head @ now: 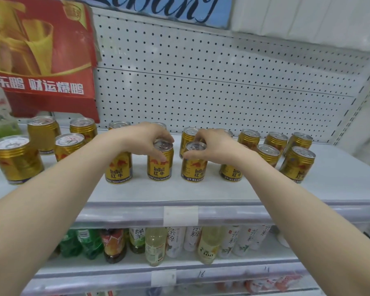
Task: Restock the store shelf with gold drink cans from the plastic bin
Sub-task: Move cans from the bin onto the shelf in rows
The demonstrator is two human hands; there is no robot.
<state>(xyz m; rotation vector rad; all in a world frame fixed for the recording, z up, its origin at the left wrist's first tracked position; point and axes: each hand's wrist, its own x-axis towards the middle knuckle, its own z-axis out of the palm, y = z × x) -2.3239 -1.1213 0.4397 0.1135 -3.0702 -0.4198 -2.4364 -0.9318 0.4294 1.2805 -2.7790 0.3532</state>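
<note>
left hand (144,138) pinches the left can (160,167) by its rim, right hand (215,147) the right can (193,169); seat both flat on the shelf (179,193), in the near row.

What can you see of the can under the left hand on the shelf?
The can is a short gold metal cylinder with a silver lid and pull tab, red bull artwork and "RedBull" lettering facing the camera. It stands upright on the pale shelf, in the front row, with a gap on each side. The left hand holds it from above, fingers curled over its top rim.
</note>
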